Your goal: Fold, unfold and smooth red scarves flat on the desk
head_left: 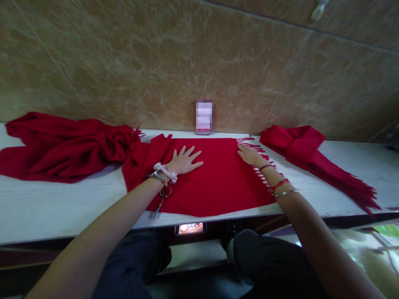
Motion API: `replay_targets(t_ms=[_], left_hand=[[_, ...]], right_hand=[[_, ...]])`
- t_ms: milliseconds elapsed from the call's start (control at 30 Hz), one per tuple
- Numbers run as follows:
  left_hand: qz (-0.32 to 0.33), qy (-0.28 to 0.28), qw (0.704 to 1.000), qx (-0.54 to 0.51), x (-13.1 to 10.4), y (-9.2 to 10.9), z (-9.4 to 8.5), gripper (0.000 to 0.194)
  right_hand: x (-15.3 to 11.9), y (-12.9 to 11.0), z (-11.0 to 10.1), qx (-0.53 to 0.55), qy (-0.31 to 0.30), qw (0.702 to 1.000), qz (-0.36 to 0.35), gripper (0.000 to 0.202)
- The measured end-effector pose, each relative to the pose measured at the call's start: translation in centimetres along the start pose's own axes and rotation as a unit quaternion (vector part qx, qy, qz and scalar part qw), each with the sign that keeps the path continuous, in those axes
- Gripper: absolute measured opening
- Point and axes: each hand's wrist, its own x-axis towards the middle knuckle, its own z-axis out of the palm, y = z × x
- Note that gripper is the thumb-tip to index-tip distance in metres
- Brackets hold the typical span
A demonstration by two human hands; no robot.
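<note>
A red fringed scarf (pixel 215 178) lies spread on the white table, its right part flat and its left end bunched in folds. My left hand (pixel 183 161) rests palm down on the scarf, fingers spread, with a ring on one finger. Near the fringe on the right side, my right hand (pixel 249 155) lies on the cloth with its palm down. Its fingers are close to the fringe's upper end and grip nothing that I can see. Bracelets circle both wrists.
A crumpled red cloth with fringe (pixel 71 149) lies at the left, a folded red scarf (pixel 311 155) at the right. A blurred upright card or box (pixel 204 117) stands against the brown marbled wall (pixel 149 70). Below the table (pixel 87 207) edge, a lit phone (pixel 190 228) shows.
</note>
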Motion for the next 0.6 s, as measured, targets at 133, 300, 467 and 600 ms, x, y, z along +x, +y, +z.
replay_targets(t_ms=[133,300,467,600], left_hand=[[0.000,-0.001,1.000,-0.001,0.2,-0.1,0.2,0.066],[-0.007,-0.013,1.000,0.005,0.2,-0.1,0.1,0.066],[-0.008,-0.013,1.000,0.008,0.3,-0.1,0.1,0.066],[-0.011,-0.010,1.000,0.010,0.3,-0.1,0.2,0.066]], right_hand=[[1.5,1.9,0.1,-0.001,0.011,1.000,0.013,0.042],[3.3,2.7,0.7,0.000,0.000,1.000,-0.025,0.038],[4.3,3.2,1.4,-0.015,0.028,0.999,-0.008,0.045],[4.9,2.9,1.9,-0.008,0.040,0.999,-0.034,0.047]])
